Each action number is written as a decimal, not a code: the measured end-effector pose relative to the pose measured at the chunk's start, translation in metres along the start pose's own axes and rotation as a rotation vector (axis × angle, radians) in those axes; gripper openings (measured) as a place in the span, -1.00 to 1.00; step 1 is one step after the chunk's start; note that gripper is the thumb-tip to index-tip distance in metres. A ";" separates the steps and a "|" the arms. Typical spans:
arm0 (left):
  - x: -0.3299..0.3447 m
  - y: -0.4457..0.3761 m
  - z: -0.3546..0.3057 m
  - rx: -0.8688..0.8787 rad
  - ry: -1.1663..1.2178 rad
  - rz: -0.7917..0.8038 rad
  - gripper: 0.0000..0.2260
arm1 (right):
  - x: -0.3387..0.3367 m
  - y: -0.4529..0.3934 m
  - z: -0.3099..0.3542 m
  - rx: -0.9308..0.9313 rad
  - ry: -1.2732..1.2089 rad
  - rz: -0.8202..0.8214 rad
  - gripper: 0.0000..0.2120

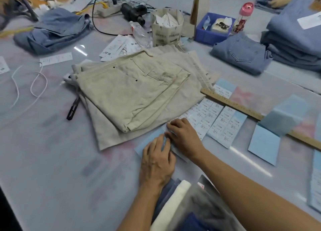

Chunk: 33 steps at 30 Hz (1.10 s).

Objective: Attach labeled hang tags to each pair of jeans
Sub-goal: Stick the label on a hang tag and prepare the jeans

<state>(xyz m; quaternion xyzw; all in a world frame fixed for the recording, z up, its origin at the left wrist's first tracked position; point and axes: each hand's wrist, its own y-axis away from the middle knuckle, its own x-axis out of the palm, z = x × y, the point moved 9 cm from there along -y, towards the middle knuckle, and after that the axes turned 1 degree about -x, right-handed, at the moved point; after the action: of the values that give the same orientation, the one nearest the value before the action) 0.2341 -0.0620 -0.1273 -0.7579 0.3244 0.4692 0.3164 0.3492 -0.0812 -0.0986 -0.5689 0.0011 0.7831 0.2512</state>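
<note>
From the head camera, two hands meet near the bench's near edge: the left hand [157, 161] and right hand [184, 137] both pinch one pale blue label sheet [147, 144], fingertips touching. One folded pair of beige jeans [132, 93] lies mid-bench, just beyond them. Two printed sticker sheets [224, 124] sit beside one wooden ruler [232, 105]. One stack of blue jeans [295, 39] fills the far right corner.

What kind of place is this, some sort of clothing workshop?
Probably a garment finishing or packing room. Folded beige trousers lie on a big worktable, stacks of blue jeans wait nearby, and both hands work at sheets of printed labels.
</note>
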 end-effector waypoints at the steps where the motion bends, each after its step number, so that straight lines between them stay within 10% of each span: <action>1: 0.001 0.000 0.000 -0.003 -0.005 0.004 -0.55 | 0.001 0.000 0.003 -0.033 0.048 0.012 -0.83; 33: 0.000 -0.001 0.001 -0.051 -0.053 0.040 -0.47 | 0.009 -0.001 0.009 -0.086 0.277 0.245 -0.75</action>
<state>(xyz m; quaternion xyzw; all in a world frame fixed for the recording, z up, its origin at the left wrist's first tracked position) 0.2341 -0.0610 -0.1271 -0.7465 0.3189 0.5033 0.2963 0.3390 -0.0742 -0.1032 -0.6769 0.0716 0.7215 0.1268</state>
